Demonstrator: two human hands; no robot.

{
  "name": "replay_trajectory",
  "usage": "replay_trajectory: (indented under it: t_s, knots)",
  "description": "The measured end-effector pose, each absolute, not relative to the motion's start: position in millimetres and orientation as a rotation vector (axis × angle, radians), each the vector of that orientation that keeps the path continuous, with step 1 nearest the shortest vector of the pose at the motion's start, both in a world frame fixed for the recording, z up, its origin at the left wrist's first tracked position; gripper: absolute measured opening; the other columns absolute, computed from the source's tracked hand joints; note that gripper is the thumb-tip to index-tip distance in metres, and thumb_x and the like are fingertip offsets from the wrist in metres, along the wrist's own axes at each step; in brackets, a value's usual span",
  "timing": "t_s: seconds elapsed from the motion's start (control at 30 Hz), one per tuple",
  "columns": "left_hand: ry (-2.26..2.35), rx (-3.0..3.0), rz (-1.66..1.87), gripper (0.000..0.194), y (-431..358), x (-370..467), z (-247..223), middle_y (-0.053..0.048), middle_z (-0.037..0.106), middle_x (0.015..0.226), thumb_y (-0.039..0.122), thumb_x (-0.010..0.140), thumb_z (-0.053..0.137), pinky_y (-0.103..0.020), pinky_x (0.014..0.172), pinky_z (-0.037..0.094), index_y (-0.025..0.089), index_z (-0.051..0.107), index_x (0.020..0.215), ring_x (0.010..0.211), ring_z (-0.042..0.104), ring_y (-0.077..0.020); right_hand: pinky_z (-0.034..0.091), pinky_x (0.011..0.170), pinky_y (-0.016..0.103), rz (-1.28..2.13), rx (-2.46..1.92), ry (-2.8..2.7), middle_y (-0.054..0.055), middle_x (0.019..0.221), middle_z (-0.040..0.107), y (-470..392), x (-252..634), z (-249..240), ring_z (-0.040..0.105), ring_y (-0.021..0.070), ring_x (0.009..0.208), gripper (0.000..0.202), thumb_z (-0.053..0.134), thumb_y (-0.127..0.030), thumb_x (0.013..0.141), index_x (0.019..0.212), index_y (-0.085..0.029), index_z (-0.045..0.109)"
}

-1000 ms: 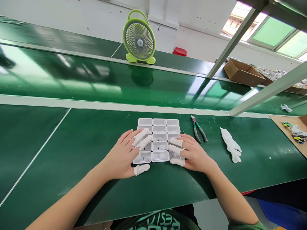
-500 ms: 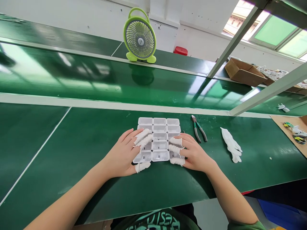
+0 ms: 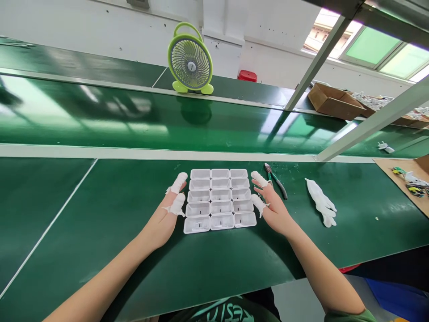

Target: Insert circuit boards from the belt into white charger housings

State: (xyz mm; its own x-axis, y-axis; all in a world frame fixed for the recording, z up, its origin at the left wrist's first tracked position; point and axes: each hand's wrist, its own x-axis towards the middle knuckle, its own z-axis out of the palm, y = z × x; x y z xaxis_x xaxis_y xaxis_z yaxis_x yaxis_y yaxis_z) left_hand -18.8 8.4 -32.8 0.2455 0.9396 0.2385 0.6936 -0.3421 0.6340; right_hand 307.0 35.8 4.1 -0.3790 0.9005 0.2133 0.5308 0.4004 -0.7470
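Note:
Several small clear plastic trays sit in a tight block of three columns on the green table. Small dark pieces show in the nearer ones; in the far rows I cannot make any out. My left hand is upright just off the block's left side, fingers stretched out and holding nothing. On the opposite side, my right hand is also open, close to the right column. White coverings wrap fingers on both hands. A pair of cutting pliers lies just beyond my right hand, its handles partly hidden behind the fingers.
A white glove lies right of the pliers. At the far right is a cardboard box with small parts. A slanted metal post rises from the table's back rail. A green fan and an open carton stand behind the belt.
Both hands have come off the trays and moved apart to either side, turning edge-on. The whole block of trays is now uncovered. The camera view has shifted slightly.

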Motion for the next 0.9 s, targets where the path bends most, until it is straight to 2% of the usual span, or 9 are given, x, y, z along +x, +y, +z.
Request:
replay_trajectory:
  t_s: [0.1, 0.17, 0.27, 0.47, 0.63, 0.77, 0.9]
  knots:
    - [1.483, 2.042, 0.862, 0.061, 7.7, -14.3, -26.8, -0.009, 0.028, 0.168, 0.049, 0.107, 0.026, -0.060, 0.123, 0.032, 0.029, 0.014, 0.163, 0.154, 0.029, -0.0360, 0.040, 0.121, 0.054, 0.804, -1.247, -2.072, 0.009, 0.164, 0.037, 38.0, 307.2, 3.2, 0.036, 0.0277, 0.152, 0.058, 0.046, -0.030, 0.104, 0.159, -0.034, 0.030]
    - [1.449, 2.087, 0.876, 0.060, 7.1, -11.3, -22.6, -0.010, 0.028, 0.168, 0.048, 0.107, 0.029, -0.061, 0.124, 0.028, 0.028, 0.019, 0.163, 0.155, 0.026, -0.0354, 0.038, 0.122, 0.053, 0.775, -1.258, -2.114, 0.008, 0.164, 0.037, 38.0, 306.0, 6.5, 0.031, 0.0277, 0.154, 0.056, 0.048, -0.028, 0.103, 0.157, -0.033, 0.036]
    - [1.427, 2.134, 0.873, 0.059, 8.0, -10.9, -21.5, -0.010, 0.032, 0.167, 0.046, 0.106, 0.030, -0.059, 0.123, 0.031, 0.029, 0.023, 0.162, 0.155, 0.028, -0.0334, 0.041, 0.121, 0.051, 0.738, -1.260, -2.163, 0.009, 0.163, 0.038, 37.2, 303.6, 10.5, 0.031, 0.0269, 0.154, 0.057, 0.048, -0.027, 0.103, 0.158, -0.032, 0.035]
    - [1.452, 2.199, 0.885, 0.057, 12.4, -18.2, -27.1, -0.009, 0.037, 0.165, 0.044, 0.106, 0.030, -0.060, 0.122, 0.033, 0.030, 0.025, 0.161, 0.154, 0.029, -0.0342, 0.033, 0.124, 0.057, 0.667, -1.250, -2.246, 0.009, 0.166, 0.033, 38.8, 302.2, 8.0, 0.021, 0.0285, 0.158, 0.059, 0.048, -0.026, 0.103, 0.159, -0.032, 0.032]
    - [1.469, 2.206, 0.866, 0.055, 12.9, -20.8, -29.1, -0.008, 0.042, 0.161, 0.042, 0.105, 0.033, -0.061, 0.118, 0.038, 0.031, 0.031, 0.160, 0.152, 0.033, -0.0361, 0.035, 0.122, 0.059, 0.619, -1.266, -2.279, 0.009, 0.166, 0.033, 39.5, 303.1, 6.4, 0.020, 0.0303, 0.157, 0.065, 0.050, -0.019, 0.100, 0.160, -0.032, 0.029]
    - [1.465, 2.251, 0.901, 0.057, 12.8, -21.5, -32.1, -0.008, 0.040, 0.163, 0.039, 0.105, 0.034, -0.062, 0.119, 0.035, 0.032, 0.026, 0.161, 0.152, 0.032, -0.0369, 0.037, 0.121, 0.059, 0.572, -1.245, -2.313, 0.009, 0.166, 0.033, 38.2, 303.1, 5.6, 0.021, 0.0307, 0.157, 0.065, 0.050, -0.020, 0.100, 0.160, -0.032, 0.029]
    - [1.452, 2.319, 0.917, 0.059, 12.6, -22.5, -34.6, -0.007, 0.043, 0.161, 0.035, 0.104, 0.033, -0.064, 0.119, 0.033, 0.035, 0.022, 0.162, 0.152, 0.032, -0.0367, 0.037, 0.121, 0.059, 0.592, -1.230, -2.341, 0.009, 0.167, 0.030, 36.7, 302.6, 4.6, 0.019, 0.0312, 0.158, 0.063, 0.049, -0.021, 0.101, 0.160, -0.034, 0.030]
